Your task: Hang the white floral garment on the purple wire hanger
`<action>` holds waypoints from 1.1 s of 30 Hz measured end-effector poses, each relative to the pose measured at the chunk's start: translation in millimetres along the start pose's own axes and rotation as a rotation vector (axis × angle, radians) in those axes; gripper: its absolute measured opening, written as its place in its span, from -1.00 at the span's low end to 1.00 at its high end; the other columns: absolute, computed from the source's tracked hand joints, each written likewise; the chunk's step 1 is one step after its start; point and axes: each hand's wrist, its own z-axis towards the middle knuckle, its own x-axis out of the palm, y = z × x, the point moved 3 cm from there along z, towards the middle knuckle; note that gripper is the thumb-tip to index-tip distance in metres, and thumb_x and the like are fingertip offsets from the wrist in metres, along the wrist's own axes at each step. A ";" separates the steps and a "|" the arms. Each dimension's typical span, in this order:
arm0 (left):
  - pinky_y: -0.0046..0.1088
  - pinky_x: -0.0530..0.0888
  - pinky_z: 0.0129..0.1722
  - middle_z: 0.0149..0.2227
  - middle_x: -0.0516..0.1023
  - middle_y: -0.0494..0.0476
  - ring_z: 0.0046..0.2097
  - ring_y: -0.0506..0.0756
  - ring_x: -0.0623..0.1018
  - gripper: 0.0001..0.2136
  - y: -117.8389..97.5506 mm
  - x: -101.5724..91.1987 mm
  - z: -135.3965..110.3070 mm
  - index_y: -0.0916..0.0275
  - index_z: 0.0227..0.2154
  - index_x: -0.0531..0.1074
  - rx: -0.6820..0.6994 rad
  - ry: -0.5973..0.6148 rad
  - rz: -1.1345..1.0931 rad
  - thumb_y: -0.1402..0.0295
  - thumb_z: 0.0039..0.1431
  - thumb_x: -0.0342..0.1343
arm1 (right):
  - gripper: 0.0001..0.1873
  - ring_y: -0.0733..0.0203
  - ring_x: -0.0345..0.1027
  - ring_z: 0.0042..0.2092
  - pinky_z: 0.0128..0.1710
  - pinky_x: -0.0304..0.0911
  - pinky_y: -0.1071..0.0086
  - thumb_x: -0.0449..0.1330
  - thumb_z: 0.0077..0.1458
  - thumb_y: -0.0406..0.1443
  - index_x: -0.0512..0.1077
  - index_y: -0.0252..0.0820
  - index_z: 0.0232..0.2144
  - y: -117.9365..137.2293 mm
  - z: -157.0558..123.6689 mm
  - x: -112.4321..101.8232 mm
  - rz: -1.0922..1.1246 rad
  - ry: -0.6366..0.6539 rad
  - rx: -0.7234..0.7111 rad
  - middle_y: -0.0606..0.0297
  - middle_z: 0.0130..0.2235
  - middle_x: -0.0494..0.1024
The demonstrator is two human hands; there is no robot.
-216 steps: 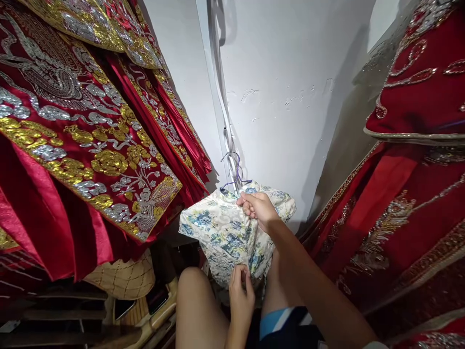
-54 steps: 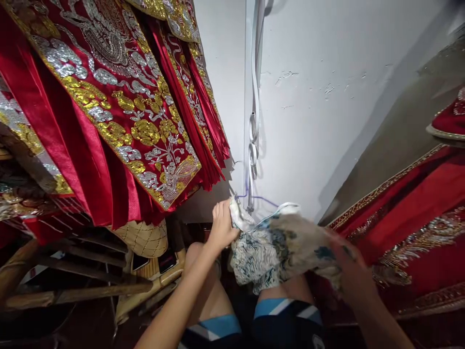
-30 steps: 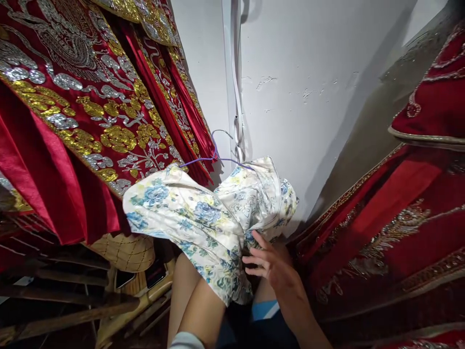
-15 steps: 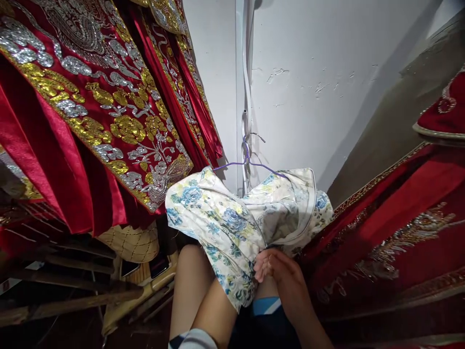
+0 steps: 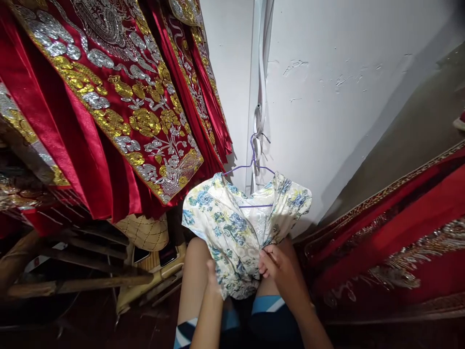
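Observation:
A small cream dress with blue and yellow flowers point(image 5: 236, 228) hangs on a purple wire hanger point(image 5: 252, 167) hooked to a white strap point(image 5: 260, 92) on the wall. My right hand point(image 5: 281, 269) pinches the dress fabric near its lower right edge, fingers closed on the cloth. My left hand point(image 5: 211, 276) comes up from below and is mostly tucked under the dress hem, so its fingers are hidden. My bare knees sit right under the dress.
Red robes with gold and silver embroidery point(image 5: 119, 106) hang at the left. More red embroidered cloth point(image 5: 395, 228) lies at the right. A woven straw object point(image 5: 143, 232) and wooden stool parts point(image 5: 83, 281) sit low on the left. The white wall point(image 5: 327, 97) is behind.
The dress has swung from a tilt to hang straighter on the hanger. My left hand has come up under the hem, and my right hand has closed on the fabric.

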 end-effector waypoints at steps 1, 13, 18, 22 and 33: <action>0.05 0.33 0.18 0.07 0.54 0.31 0.20 0.45 0.40 -0.32 -4.2 1.0 -2.1 0.27 0.02 0.50 -0.022 -0.031 0.027 0.03 -0.18 0.41 | -0.52 0.21 0.29 -0.52 -0.54 0.18 0.38 0.27 0.00 0.12 0.33 -0.14 -0.49 -2.2 0.7 3.5 -0.028 0.006 -0.003 0.31 -0.57 0.43; -0.12 0.42 0.12 -0.10 0.64 0.32 0.05 0.36 0.56 -0.54 -2.1 3.4 -3.2 0.34 -0.18 0.55 0.031 -0.338 0.044 0.26 -0.19 0.43 | -0.50 0.22 0.13 -0.52 -0.48 0.06 0.35 0.05 0.24 0.00 0.22 -0.11 -0.64 -2.0 14.5 -14.2 -0.293 0.143 -0.168 0.35 -0.62 0.25; -0.17 0.42 0.09 -0.05 0.58 0.30 0.11 0.32 0.50 -0.51 -6.9 -18.1 6.0 0.29 -0.07 0.45 0.309 -0.624 0.249 0.15 -0.05 0.34 | -0.52 0.26 0.09 -0.57 -0.52 0.01 0.37 0.06 0.22 -0.04 0.28 -0.15 -0.66 -6.6 11.4 -9.5 -0.215 0.107 -0.103 0.38 -0.68 0.23; -0.19 0.26 0.22 0.15 0.37 0.27 0.22 0.25 0.35 -0.49 -10.3 -20.0 -4.7 0.19 0.08 0.29 0.823 -0.874 0.669 0.18 0.09 0.25 | -0.56 0.27 0.13 -0.61 -0.55 0.00 0.39 0.09 0.21 -0.09 0.35 -0.16 -0.64 -11.5 11.0 5.0 -0.207 0.137 -0.037 0.35 -0.71 0.32; -0.43 0.31 -0.34 -0.46 0.39 0.07 -0.35 0.10 0.41 -0.82 20.6 23.1 14.0 0.20 -0.49 0.32 0.640 -0.289 1.130 0.34 0.24 -0.01 | -0.68 0.33 0.12 -0.67 -0.62 -0.01 0.44 0.07 0.19 -0.22 0.44 -0.19 -0.54 29.7 29.7 16.2 -0.221 0.217 -0.099 0.35 -0.68 0.46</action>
